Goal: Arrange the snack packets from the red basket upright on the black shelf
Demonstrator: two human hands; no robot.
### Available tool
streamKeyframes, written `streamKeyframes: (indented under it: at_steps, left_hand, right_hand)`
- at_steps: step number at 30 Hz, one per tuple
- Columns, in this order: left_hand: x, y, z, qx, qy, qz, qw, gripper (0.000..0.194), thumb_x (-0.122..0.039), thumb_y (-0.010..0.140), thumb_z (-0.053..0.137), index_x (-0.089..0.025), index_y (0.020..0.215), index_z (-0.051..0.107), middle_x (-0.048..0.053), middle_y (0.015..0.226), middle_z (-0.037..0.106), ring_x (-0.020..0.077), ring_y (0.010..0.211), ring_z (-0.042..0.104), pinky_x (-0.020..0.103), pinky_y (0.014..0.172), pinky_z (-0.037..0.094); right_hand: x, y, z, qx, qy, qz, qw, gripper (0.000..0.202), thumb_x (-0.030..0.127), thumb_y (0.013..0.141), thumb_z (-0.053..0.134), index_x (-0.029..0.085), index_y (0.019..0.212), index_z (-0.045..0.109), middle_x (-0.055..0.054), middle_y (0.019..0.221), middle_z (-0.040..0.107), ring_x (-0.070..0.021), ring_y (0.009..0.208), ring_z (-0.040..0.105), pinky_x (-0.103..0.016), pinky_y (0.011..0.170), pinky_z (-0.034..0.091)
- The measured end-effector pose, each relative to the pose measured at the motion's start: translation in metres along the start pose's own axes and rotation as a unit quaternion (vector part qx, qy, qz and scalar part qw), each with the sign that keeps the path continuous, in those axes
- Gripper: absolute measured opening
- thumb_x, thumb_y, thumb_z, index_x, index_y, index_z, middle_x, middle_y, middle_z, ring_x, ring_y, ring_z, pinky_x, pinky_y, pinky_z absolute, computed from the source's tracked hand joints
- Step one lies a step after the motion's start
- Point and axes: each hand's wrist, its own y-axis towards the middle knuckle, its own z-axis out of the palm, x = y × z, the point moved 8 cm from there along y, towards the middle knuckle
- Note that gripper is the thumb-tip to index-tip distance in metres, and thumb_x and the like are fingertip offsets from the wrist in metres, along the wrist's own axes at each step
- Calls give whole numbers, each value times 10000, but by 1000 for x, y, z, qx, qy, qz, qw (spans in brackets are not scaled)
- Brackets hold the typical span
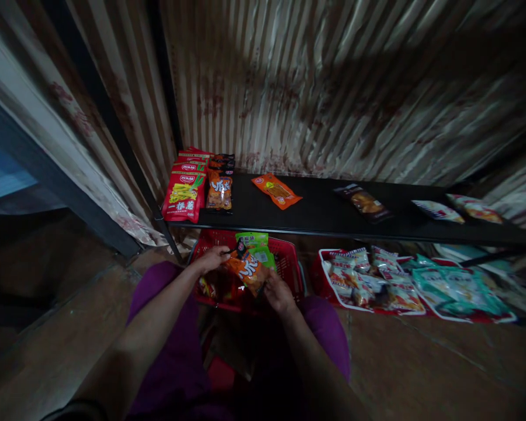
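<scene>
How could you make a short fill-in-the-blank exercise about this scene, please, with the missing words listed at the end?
1. The left hand and the right hand hold one snack packet, whose main colour is ____.
2. In this view, it appears over a basket coloured ____.
3. On the black shelf, the red packets are at the picture's ____ end.
4. The person's trousers are coloured ____.

Missing words: orange; red; left; purple.
</scene>
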Motion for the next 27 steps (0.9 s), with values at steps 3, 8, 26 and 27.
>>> streamKeyframes:
  at_steps: [3, 8, 26, 27]
  left_hand:
    - [-1, 1, 4, 5, -36, -1, 999, 205, -354, 759, 610, -156, 767, 559, -9, 741, 606, 136, 743, 590, 262, 711, 484]
    - [-7, 2, -2, 32, -81, -4, 996, 306, -421, 701, 686, -151, 812, 592, 22, 815, 644, 168, 826, 610, 292, 763, 483]
    - [-5, 7, -6, -13, -142, -46, 989, 652, -654, 566, 713, -138, 963, 688, 70, 879, 725, 237, 840, 653, 324, 760, 477]
    - [-3, 9, -10, -32, -119, -45, 991, 651, -668, 576, 695, -136, 951, 692, 67, 854, 722, 230, 818, 652, 309, 732, 474]
  right_hand:
    - [5, 1, 3, -9, 37, 37, 999, 199, 386, 845, 566, 201, 846, 638, -43, 793, 699, -182, 730, 677, -285, 628, 550]
    - [23, 9, 12, -33, 63, 45, 996, 232, 377, 698, 719, 215, 849, 649, -31, 792, 728, -184, 698, 687, -275, 580, 542]
    - [60, 27, 31, 41, 0, 46, 998, 350, 382, 498, 864, 224, 757, 690, 50, 743, 720, -95, 655, 654, -177, 590, 501]
    - [55, 25, 30, 50, -7, 59, 997, 348, 383, 498, 864, 218, 748, 688, 39, 751, 721, -103, 659, 657, -184, 584, 502]
